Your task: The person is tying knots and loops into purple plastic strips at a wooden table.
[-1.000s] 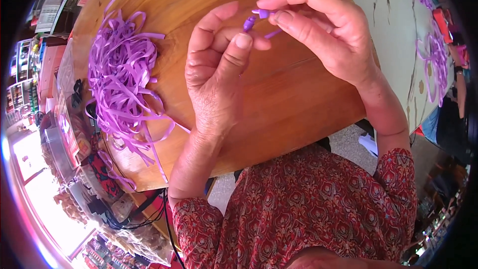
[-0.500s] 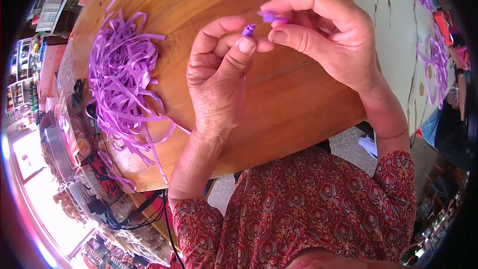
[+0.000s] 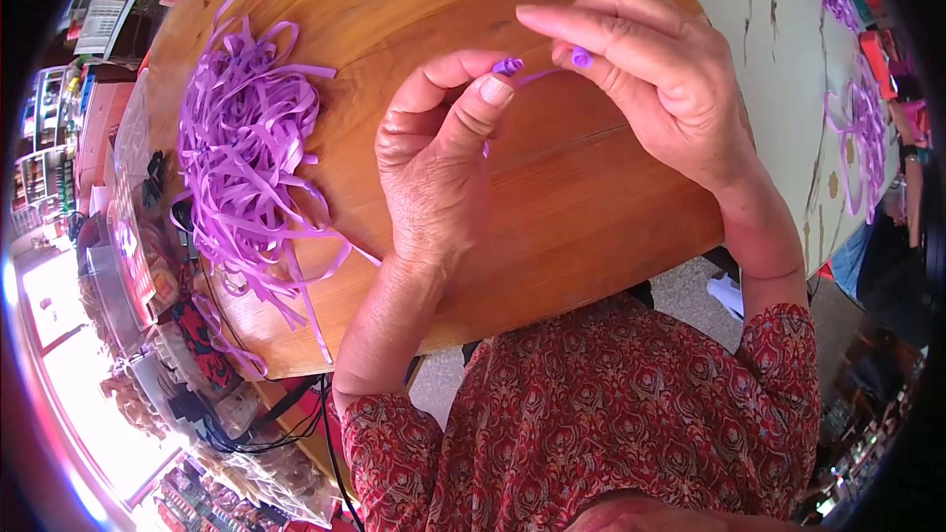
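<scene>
**Purple ribbon roll (image 3: 506, 67) above tabletop (image 3: 581, 217)**

The left hand (image 3: 430, 153) had its grip clamped on it, between the side edges; I could not tell whether the right hand (image 3: 672, 89) clamped a second roll (image 3: 581, 58). Both were probably light and soft, suiting a gentle side pinch.

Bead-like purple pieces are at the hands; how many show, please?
2: one purple piece in the left hand, another piece at the right hand; more may be hidden.

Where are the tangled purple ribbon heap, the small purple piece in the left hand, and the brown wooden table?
Tangled purple ribbon heap (image 3: 246, 143): head view, its middle.
Small purple piece (image 3: 507, 67): head view, its exposed end.
Brown wooden table (image 3: 581, 192): head view, bare top.
</scene>
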`<state>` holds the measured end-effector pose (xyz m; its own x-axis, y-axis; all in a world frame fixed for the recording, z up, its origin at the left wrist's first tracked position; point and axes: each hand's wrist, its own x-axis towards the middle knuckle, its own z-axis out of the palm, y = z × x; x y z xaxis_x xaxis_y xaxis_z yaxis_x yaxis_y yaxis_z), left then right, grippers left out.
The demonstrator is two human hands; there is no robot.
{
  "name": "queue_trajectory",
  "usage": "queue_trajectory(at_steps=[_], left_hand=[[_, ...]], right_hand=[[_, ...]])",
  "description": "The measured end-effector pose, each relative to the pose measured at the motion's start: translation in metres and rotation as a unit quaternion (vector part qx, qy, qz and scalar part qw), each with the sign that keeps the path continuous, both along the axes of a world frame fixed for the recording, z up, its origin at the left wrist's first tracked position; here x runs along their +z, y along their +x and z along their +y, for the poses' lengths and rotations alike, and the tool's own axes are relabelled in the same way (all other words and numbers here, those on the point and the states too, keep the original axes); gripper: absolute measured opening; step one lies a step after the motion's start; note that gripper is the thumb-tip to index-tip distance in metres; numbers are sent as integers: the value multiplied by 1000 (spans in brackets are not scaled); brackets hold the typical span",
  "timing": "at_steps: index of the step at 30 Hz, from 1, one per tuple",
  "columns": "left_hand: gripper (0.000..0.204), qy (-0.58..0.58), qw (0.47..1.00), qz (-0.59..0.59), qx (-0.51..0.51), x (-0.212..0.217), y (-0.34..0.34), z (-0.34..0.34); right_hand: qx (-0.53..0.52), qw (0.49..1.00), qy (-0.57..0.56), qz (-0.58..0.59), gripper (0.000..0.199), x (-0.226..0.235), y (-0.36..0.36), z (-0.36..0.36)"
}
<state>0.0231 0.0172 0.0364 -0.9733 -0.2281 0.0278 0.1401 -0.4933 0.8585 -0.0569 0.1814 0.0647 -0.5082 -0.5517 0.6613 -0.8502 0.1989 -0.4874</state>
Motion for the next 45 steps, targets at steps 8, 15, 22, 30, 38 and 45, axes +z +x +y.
queue_trajectory(at_steps=[8, 15, 22, 30, 38, 45], left_hand=[[12, -105, 994, 20, 10, 4, -1, -2], [12, -125, 992, 7, 29, 1, -2, -3], [12, -132, 991, 19, 29, 2, -3, -2], [11, -226, 970, 76, 58, -1, -5, -4], [12, -286, 952, 83, 73, 0, -5, -6], [12, -288, 951, 84, 69, 0, -3, -2]], right_hand=[[-77, 997, 14, 20, 39, -1, 7, -6], [-34, 996, 28, 72, 31, -1, 2, -2], [-52, 995, 46, 76, 36, -6, 3, -6], [-16, 999, 40, 20, 36, -6, 7, -6], [-16, 999, 45, 21, 36, -6, 9, -5], [-8, 998, 54, 31, 36, -7, 9, -5]])
